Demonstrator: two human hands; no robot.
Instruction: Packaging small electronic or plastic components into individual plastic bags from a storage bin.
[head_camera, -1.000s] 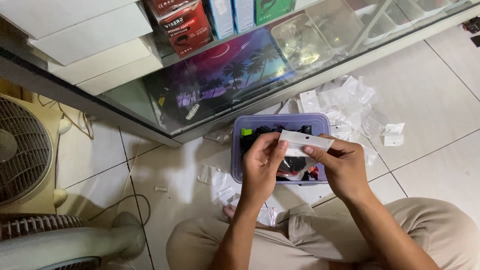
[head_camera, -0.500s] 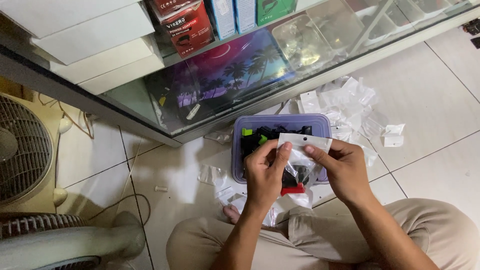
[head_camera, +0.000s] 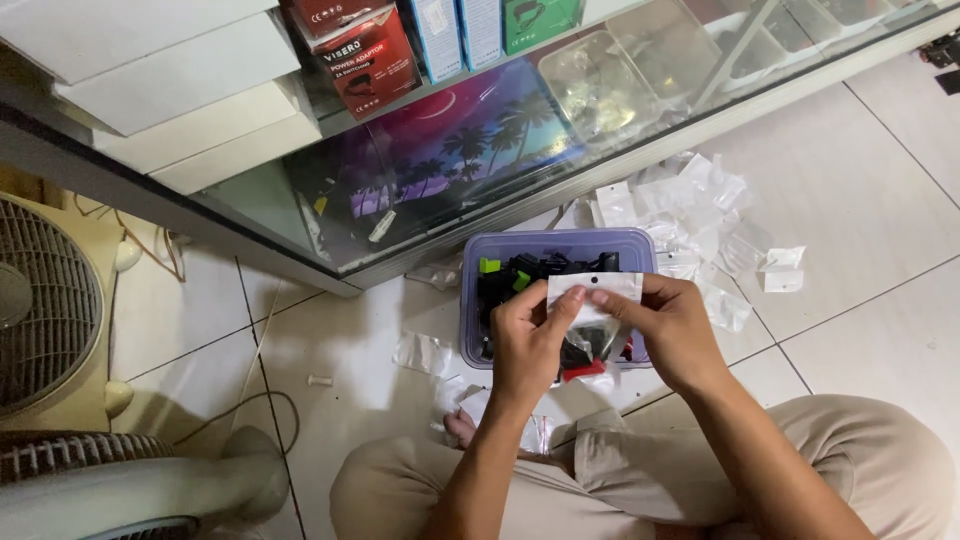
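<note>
Legs (head_camera: 560, 490) being kept crossed on floor (head_camera: 860, 200), so work sits close in lap reach. Small clear packet (head_camera: 592, 300) being pinched at top edge: left hand (head_camera: 530, 340) fingers closed on left corner, right hand (head_camera: 670, 330) fingers closed on right, held directly over purple tub (head_camera: 555, 245) of black parts, so contents can drop in. Empty packets (head_camera: 700, 200) being left scattered beyond tub. Glass display case (head_camera: 450, 150) standing farthest.

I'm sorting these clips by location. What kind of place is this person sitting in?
Probably a small electronics accessory shop, behind or beside the counter. A glass display case holds boxed goods, and both hands, left hand and right hand, hold a small clear packet over a tub of small parts on the tiled floor.
</note>
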